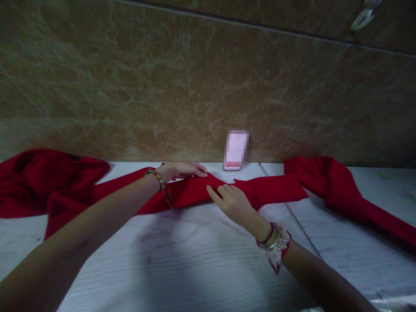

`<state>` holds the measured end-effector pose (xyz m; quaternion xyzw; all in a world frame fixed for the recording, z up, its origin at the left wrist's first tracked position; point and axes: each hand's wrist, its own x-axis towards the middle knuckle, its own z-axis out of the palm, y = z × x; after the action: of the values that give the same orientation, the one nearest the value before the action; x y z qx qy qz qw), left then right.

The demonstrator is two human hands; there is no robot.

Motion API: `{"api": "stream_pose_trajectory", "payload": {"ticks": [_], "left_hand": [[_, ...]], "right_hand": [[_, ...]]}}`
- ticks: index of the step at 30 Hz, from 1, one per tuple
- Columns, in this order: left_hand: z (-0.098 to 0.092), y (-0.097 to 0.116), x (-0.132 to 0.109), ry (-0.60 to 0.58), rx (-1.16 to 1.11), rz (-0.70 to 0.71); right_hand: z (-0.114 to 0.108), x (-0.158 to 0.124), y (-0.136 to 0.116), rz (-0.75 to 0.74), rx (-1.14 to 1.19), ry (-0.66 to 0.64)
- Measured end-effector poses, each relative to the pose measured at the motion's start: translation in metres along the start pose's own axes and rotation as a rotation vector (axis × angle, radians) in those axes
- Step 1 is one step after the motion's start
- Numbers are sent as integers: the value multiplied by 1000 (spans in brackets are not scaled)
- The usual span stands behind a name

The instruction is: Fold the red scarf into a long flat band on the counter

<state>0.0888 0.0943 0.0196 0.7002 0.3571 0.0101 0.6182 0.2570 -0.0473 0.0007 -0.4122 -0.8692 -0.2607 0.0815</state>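
A long strip of red cloth runs sideways across the white wood-grain surface. At its upper edge, my left hand is closed on the cloth, thumb and fingertips together. My right hand grips the strip just to the right. Its index finger points left along the fabric and the other fingers curl over it; the thumb is hidden. Between the two hands the cloth rises in a slight fold. Bracelets circle my left wrist, and a scrunchie with bangles sits on my right.
A phone, its screen blurred out, leans against the brown marbled wall behind the cloth. Bunched red fabric lies at the far left. Another red length trails off to the right. A pale object is at the top right.
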Motion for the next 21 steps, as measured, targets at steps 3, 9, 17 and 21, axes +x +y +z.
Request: {"api": "stream_pose_trajectory", "payload": {"ticks": [3,9,17,21], "left_hand": [[3,29,9,-37,-70,40],[17,104,39,-114,-55,210],[57,172,106,-258,148,347],[92,186,134,-163,420,363]], "right_hand": [[-14,-3,17,133,-7,-52],[-46,-25,68,397,-49,-38],[-68,-89,135,488,-136,-42],[-54,-127,152,513,-213,-105]]}}
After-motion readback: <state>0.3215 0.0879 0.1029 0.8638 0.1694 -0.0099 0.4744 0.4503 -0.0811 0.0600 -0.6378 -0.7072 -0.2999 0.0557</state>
